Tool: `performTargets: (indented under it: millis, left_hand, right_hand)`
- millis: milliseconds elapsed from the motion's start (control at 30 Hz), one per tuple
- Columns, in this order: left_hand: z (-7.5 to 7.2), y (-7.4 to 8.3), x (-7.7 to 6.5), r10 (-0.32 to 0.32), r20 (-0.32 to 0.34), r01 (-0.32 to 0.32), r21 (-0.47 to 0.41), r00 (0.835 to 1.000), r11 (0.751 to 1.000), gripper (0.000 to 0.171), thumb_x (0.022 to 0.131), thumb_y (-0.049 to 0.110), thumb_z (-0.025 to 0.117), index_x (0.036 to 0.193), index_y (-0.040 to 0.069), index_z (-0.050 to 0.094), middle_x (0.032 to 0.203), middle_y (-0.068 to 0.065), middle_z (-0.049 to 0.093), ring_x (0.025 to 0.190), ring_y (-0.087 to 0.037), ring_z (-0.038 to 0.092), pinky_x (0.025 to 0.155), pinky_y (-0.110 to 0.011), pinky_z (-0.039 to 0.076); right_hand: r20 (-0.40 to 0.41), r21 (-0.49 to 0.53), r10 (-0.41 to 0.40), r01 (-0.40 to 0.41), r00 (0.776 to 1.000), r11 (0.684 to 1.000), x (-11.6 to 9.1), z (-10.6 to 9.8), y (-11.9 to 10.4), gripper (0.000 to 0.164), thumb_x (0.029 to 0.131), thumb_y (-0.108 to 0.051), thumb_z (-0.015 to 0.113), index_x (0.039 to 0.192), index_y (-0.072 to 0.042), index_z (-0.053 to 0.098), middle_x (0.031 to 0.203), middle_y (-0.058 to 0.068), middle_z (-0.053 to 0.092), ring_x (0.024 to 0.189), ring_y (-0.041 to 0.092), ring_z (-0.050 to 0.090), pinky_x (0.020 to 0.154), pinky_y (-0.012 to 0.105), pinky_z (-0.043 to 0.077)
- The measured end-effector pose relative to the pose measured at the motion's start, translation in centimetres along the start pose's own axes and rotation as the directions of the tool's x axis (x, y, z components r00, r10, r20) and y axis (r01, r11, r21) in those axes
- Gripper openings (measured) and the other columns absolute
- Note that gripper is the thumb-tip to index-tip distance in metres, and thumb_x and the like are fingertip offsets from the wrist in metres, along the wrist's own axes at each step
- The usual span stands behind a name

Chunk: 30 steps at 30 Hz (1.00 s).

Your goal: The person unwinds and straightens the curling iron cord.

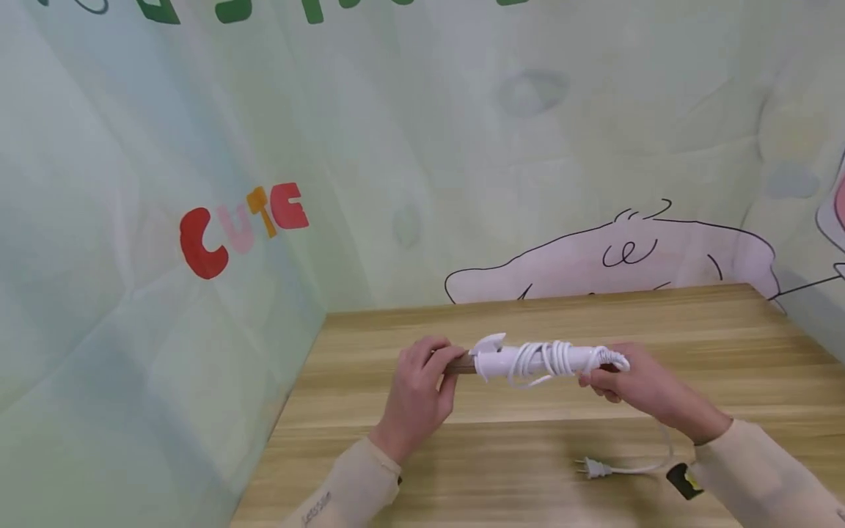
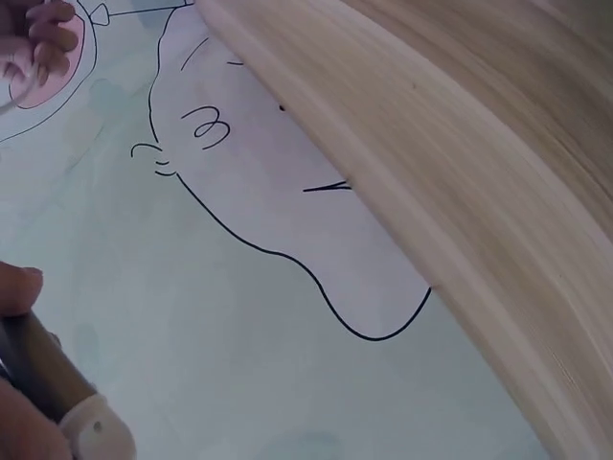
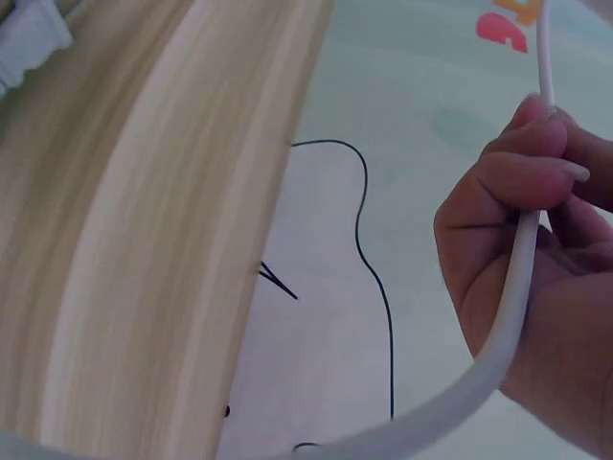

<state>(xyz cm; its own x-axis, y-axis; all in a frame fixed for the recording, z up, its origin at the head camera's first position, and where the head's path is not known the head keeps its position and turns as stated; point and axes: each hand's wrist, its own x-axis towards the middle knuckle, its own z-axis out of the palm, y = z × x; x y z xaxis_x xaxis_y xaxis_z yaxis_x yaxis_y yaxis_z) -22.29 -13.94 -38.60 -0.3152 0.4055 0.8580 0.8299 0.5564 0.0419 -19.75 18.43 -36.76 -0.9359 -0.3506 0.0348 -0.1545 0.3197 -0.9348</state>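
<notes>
- The curling iron (image 1: 499, 361) is held level above the table (image 1: 502, 455), between the two hands; it looks light and stiff, with a smooth handle that could slip.
- Its cord (image 1: 560, 358) loops round the handle and is soft and springy, so loose turns may slide.
- The white lever (image 1: 490, 342) seems the part easiest to snap; the bare brown barrel (image 1: 462, 364) or the wrapped handle would give a firmer hold.
- The left hand (image 1: 419, 389) pinches the barrel between thumb and fingers, though its wrist view catches only part of this.
- The right hand (image 1: 650, 389) pinches the cord, fingers curled, by the handle's end.
- The plug (image 1: 598, 468) hangs or lies low, near the right sleeve (image 1: 752, 473); I cannot tell which.
</notes>
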Motion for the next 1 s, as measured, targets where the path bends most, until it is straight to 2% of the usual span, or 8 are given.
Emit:
performTargets:
  millis: [133, 233, 367, 600, 700, 833, 933, 1000]
  left_hand:
    - [-0.1, -0.2, 0.1, -0.082, 0.002, 0.082, 0.045, 0.997, 0.996, 0.034, 0.075, -0.006, 0.078, 0.105, 0.007, 0.067, 0.1, -0.007, 0.059, 0.086, -0.023, 0.06, 0.068, -0.044, 0.048]
    - [-0.2, -0.4, -0.2, -0.136, 0.019, 0.134, 0.088, 0.991, 0.987, 0.033, 0.076, -0.005, 0.079, 0.104, 0.007, 0.068, 0.099, -0.007, 0.059, 0.086, -0.023, 0.061, 0.068, -0.044, 0.048]
    - [0.0, -0.8, -0.3, -0.165, 0.038, 0.157, 0.162, 0.985, 0.974, 0.031, 0.076, -0.005, 0.078, 0.104, 0.009, 0.07, 0.098, -0.007, 0.06, 0.086, -0.025, 0.062, 0.068, -0.044, 0.047]
    - [0.3, -1.5, -0.7, -0.197, 0.063, 0.177, 0.233, 0.978, 0.956, 0.029, 0.074, -0.004, 0.081, 0.1, 0.009, 0.075, 0.094, -0.005, 0.062, 0.084, -0.024, 0.063, 0.071, -0.046, 0.048]
    - [0.3, -1.6, -0.9, -0.188, 0.103, 0.154, 0.275, 0.977, 0.949, 0.029, 0.075, -0.003, 0.081, 0.1, 0.011, 0.075, 0.094, -0.004, 0.063, 0.084, -0.023, 0.064, 0.073, -0.046, 0.049]
    - [0.1, -1.7, -1.1, -0.136, 0.192, 0.066, 0.334, 0.972, 0.94, 0.028, 0.075, -0.003, 0.079, 0.098, 0.014, 0.075, 0.093, -0.002, 0.063, 0.082, -0.022, 0.064, 0.073, -0.046, 0.049]
    - [0.0, -1.7, -1.5, -0.1, 0.237, 0.015, 0.337, 0.966, 0.941, 0.028, 0.075, -0.002, 0.077, 0.097, 0.015, 0.074, 0.093, -0.002, 0.064, 0.082, -0.022, 0.063, 0.074, -0.046, 0.049]
    - [-0.1, -1.6, -1.8, -0.084, 0.242, 0.002, 0.321, 0.967, 0.947, 0.029, 0.074, -0.003, 0.076, 0.097, 0.015, 0.074, 0.093, -0.002, 0.064, 0.082, -0.022, 0.063, 0.074, -0.046, 0.049]
  right_hand:
    - [0.099, 0.007, -0.037, 0.037, 0.994, 0.999, -0.3, 1.2, 1.1, 0.018, 0.098, -0.009, 0.06, 0.103, 0.007, 0.067, 0.074, 0.002, 0.054, 0.061, 0.008, 0.047, 0.052, 0.022, 0.04]
    - [0.174, 0.01, -0.11, 0.11, 0.979, 0.994, -0.5, 1.9, 1.8, 0.014, 0.097, -0.007, 0.061, 0.099, 0.004, 0.069, 0.073, -0.002, 0.056, 0.059, 0.004, 0.047, 0.05, 0.021, 0.04]
    - [0.245, 0.015, -0.209, 0.212, 0.947, 0.977, -0.8, 2.1, 2.2, 0.009, 0.095, -0.007, 0.063, 0.093, -0.002, 0.07, 0.071, -0.007, 0.057, 0.058, 0.001, 0.047, 0.047, 0.02, 0.04]
    - [0.296, 0.032, -0.294, 0.298, 0.909, 0.954, -1.3, 1.8, 1.5, 0.009, 0.096, -0.006, 0.062, 0.093, -0.008, 0.07, 0.076, -0.01, 0.06, 0.063, -0.001, 0.049, 0.049, 0.022, 0.043]
    - [0.307, 0.053, -0.32, 0.32, 0.896, 0.946, -1.5, 1.5, 1.1, 0.011, 0.097, -0.003, 0.059, 0.094, -0.007, 0.069, 0.075, -0.01, 0.057, 0.062, -0.001, 0.046, 0.045, 0.023, 0.039]
    - [0.307, 0.092, -0.355, 0.344, 0.883, 0.934, -1.6, 0.6, 0.2, 0.014, 0.097, 0.001, 0.056, 0.096, -0.006, 0.068, 0.071, 0.005, 0.052, 0.06, 0.001, 0.041, 0.042, 0.03, 0.033]
    - [0.289, 0.092, -0.391, 0.381, 0.874, 0.92, -1.5, 0.0, -0.2, 0.016, 0.097, 0.004, 0.056, 0.098, -0.006, 0.068, 0.073, 0.013, 0.051, 0.06, 0.006, 0.042, 0.043, 0.033, 0.033]
    - [0.277, 0.073, -0.402, 0.398, 0.873, 0.914, -1.5, -0.3, -0.2, 0.017, 0.096, 0.005, 0.056, 0.097, -0.007, 0.067, 0.073, 0.013, 0.051, 0.059, 0.008, 0.043, 0.043, 0.032, 0.034]
